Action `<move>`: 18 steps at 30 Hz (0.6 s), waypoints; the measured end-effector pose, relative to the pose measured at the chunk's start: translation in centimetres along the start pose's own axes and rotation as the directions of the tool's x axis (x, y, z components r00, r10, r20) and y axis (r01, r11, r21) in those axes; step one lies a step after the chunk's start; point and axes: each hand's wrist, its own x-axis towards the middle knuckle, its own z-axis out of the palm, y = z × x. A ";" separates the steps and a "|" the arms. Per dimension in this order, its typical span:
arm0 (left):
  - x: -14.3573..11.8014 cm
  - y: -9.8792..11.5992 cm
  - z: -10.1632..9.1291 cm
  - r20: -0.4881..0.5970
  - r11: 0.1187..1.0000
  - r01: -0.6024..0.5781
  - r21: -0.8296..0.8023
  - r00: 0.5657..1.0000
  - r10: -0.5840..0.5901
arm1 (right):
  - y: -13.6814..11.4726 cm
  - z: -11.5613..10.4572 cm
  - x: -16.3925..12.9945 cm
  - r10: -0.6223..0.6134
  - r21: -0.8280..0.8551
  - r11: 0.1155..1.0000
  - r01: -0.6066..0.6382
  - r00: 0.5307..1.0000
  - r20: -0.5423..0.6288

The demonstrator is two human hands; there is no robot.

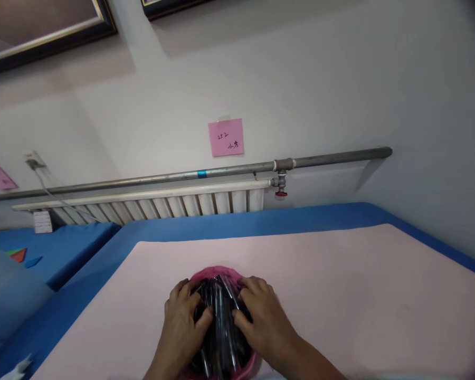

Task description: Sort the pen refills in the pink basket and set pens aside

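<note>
A round pink basket [217,271] stands at the near side of the pink sheet, full of dark and clear pens [221,327] lying lengthwise. My left hand [184,319] reaches over the basket's left side, its fingers bent down among the pens and its thumb across them. From the right side, my right hand [261,316] curls over the rim in the same way, fingertips on the pens. The fingertips of both hands are partly hidden, so how many pens each one grips cannot be seen.
Beneath the basket, a pink sheet [320,285] covers a blue table [237,224]. Behind it run a white radiator [190,205] and a metal pipe [237,170] with a red-handled valve [281,194]. Coloured flat pieces [19,255] lie on the neighbouring blue table; a light-blue sleeve [11,295] is at left.
</note>
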 end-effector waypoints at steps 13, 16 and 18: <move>0.6 0.4 -2.5 0.042 0.102 0.133 -0.986 0.785 -0.619 | -1.1 -1.3 -1.2 -0.194 0.197 0.959 0.206 0.978 -0.080; 0.6 0.4 -2.8 0.146 -0.120 0.091 -0.989 0.767 -0.625 | -0.9 -0.3 -1.8 -0.269 0.142 0.952 0.270 0.963 -0.028; 0.4 0.4 -2.8 0.178 -0.162 0.099 -0.982 0.778 -0.603 | -0.7 0.4 -1.9 -0.285 0.116 0.951 0.287 0.958 -0.034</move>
